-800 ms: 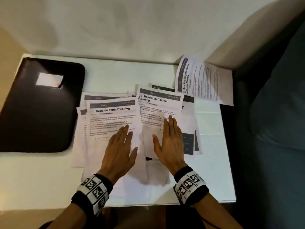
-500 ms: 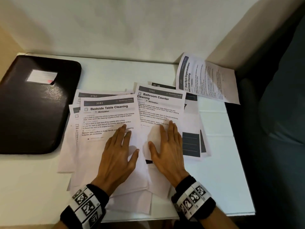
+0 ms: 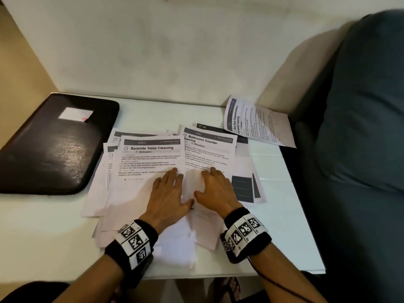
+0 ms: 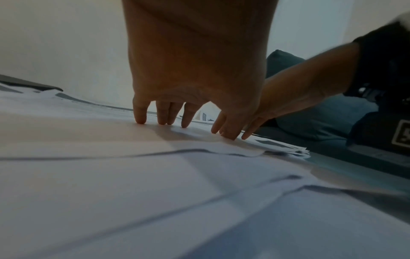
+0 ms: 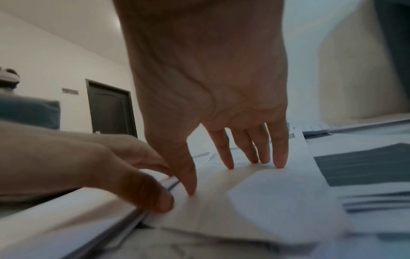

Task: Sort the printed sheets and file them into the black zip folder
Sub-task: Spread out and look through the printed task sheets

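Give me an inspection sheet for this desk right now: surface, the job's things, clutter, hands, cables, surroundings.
Surface: white table, sheets spread over its middle.
Job's things: black zip folder closed, lying flat at the left; Bedside Table Cleaning sheet and Bathroom Counter Cleaning sheet on top of overlapping piles; Shoe Rack Organization sheet apart at the back right, turned sideways.
Clutter: nothing seen.
Hands: left hand and right hand with straight fingers pressing on the piles, side by side.
Cables: thin black cable running from the right wristband.
Surroundings: pale wall behind; blue-grey sofa at the right.
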